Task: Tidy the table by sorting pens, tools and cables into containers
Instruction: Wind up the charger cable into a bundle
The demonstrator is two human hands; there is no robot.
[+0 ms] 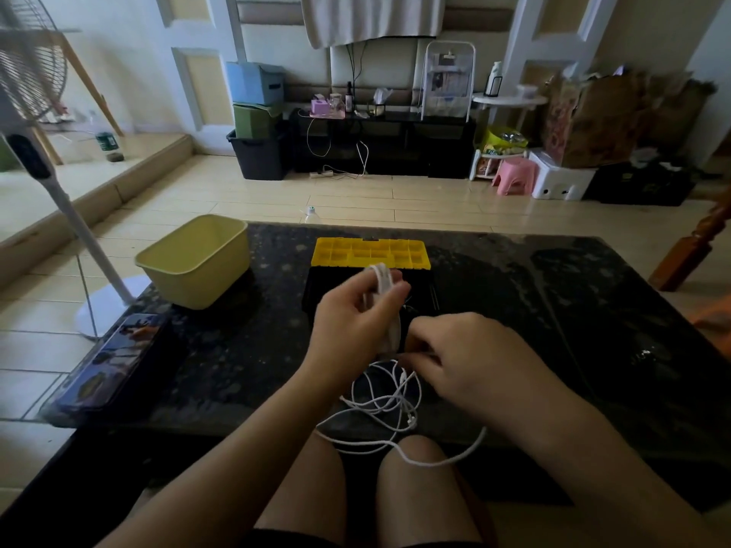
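Risk: cable (381,275) slack tangled at 6 o'clock knots. Left hand (352,322) fingers grip coil, right hand (470,357) pinches strand.

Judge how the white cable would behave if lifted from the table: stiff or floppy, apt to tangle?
Probably floppy: the white cable lies in slack, crossing loops and droops over the table edge. Likely to tangle or trail, since only part is coiled in the left hand. It looks thin, so probably light.
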